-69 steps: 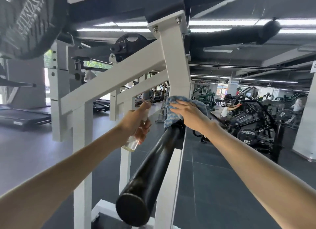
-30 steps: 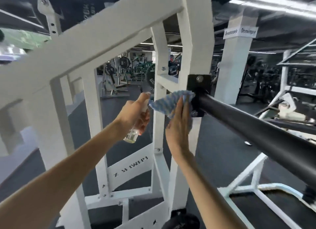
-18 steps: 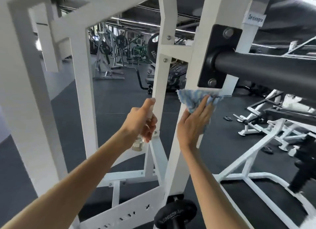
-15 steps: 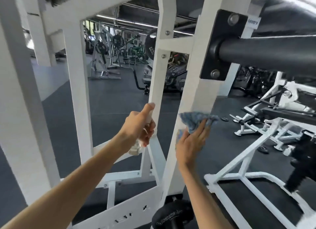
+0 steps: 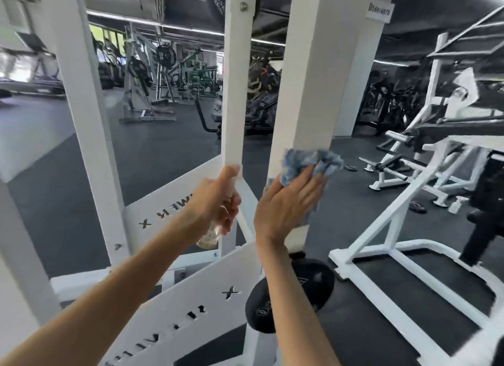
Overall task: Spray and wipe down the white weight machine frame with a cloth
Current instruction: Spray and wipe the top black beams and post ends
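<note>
The white weight machine frame fills the view; its thick upright post (image 5: 313, 92) stands just right of centre. My right hand (image 5: 289, 204) presses a blue-and-white cloth (image 5: 311, 163) flat against that post, fingers straight, about midway down. My left hand (image 5: 215, 202) grips a small clear spray bottle (image 5: 208, 237), index finger up on its top, just left of the cloth and in front of a thinner white upright (image 5: 231, 92). Most of the bottle is hidden by the hand.
A black weight plate (image 5: 313, 286) sits low at the foot of the post. A white floor frame (image 5: 381, 270) spreads to the right, with another spray bottle (image 5: 458, 204) standing on the dark floor beyond it. Other gym machines stand in the background.
My right hand has slid the cloth down the upright post, from beside the black bar's bracket to well below it. My view dropped with it. The left hand kept the bottle alongside.
</note>
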Demonstrator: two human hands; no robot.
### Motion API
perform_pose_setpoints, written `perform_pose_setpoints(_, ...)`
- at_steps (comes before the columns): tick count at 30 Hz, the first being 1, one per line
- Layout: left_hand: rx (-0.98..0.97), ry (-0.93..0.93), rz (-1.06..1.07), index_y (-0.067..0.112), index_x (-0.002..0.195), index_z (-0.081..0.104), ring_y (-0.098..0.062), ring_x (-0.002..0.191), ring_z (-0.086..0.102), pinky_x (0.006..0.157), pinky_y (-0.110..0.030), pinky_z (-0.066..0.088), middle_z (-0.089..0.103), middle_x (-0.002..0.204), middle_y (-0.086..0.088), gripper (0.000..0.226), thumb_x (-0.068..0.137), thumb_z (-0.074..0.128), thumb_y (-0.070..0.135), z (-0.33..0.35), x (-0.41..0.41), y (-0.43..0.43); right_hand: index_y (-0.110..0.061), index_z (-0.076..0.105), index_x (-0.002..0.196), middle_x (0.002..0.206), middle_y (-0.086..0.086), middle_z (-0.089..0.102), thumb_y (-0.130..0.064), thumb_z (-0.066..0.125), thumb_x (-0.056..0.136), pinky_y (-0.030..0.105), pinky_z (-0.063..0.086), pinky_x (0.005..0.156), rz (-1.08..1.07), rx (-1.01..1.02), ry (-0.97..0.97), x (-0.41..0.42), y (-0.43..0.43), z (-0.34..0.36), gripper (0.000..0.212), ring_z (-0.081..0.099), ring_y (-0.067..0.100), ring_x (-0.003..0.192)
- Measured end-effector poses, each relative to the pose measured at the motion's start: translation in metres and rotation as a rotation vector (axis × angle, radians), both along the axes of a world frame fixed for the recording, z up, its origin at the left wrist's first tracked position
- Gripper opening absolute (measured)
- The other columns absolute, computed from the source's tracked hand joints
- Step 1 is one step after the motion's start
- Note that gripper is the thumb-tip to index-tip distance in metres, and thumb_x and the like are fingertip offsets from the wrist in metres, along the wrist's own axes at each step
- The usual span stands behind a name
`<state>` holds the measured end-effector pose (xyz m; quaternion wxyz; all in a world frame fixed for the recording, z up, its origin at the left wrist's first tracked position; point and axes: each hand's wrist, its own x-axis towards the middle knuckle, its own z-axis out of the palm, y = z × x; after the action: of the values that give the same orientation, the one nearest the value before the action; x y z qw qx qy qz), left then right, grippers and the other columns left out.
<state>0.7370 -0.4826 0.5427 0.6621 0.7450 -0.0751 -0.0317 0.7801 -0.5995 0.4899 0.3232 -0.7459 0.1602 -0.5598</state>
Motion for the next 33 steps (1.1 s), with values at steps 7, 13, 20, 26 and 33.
perform_pose_setpoints(7,0.02,-0.003,-0.02,0.007,0.054,0.047,-0.023,0.038,0.043,0.044,-0.025,0.037,0.049,0.048,-0.009,0.063,0.097,0.038,0.051,-0.104,0.001,0.0,0.008,0.033,0.139,0.148,0.029,0.026,-0.014,0.055,0.086,0.051,0.025,0.111,-0.107,-0.031,0.117,0.003,0.003,-0.074,0.061,0.027,0.045,0.136)
perform_pose_setpoints(13,0.029,-0.066,-0.038,0.009,0.056,0.046,-0.021,0.039,0.043,0.039,-0.021,0.038,0.048,0.05,-0.007,0.061,0.098,0.035,0.052,-0.158,-0.009,0.006,0.006,0.023,0.144,0.15,0.029,0.02,-0.004,0.038,0.093,0.046,0.015,0.115,-0.104,-0.095,0.086,-0.003,0.01,-0.092,0.054,0.018,0.044,0.14)
perform_pose_setpoints(20,-0.046,-0.065,0.02,0.013,0.052,0.06,-0.027,0.044,0.047,0.048,-0.032,0.041,0.051,0.047,-0.009,0.06,0.098,0.042,0.048,-0.233,-0.012,0.017,0.004,0.028,0.144,0.153,0.024,0.018,0.01,0.052,0.085,0.044,0.021,0.116,0.27,-0.307,-0.118,-0.062,0.058,-0.174,0.064,0.015,0.034,0.143)
perform_pose_setpoints(26,0.028,-0.1,0.04,0.013,0.053,0.052,-0.004,0.032,0.045,0.04,-0.014,0.038,0.049,0.039,0.005,0.035,0.088,0.055,0.017,-0.295,-0.022,0.03,-0.003,0.024,0.146,0.154,0.01,0.013,-0.011,0.027,0.099,0.043,0.025,0.115,0.421,-0.404,-0.103,-0.094,0.065,-0.271,0.048,0.012,0.026,0.145)
perform_pose_setpoints(33,-0.066,0.109,-0.05,0.013,0.041,0.046,-0.022,0.04,0.04,0.044,-0.027,0.038,0.044,0.045,-0.009,0.066,0.097,0.044,0.048,-0.403,-0.041,0.021,-0.01,0.019,0.148,0.156,0.001,0.01,0.014,0.058,0.078,0.044,0.027,0.111,0.321,-0.164,0.103,-0.086,-0.01,-0.42,0.083,0.015,0.023,0.143)
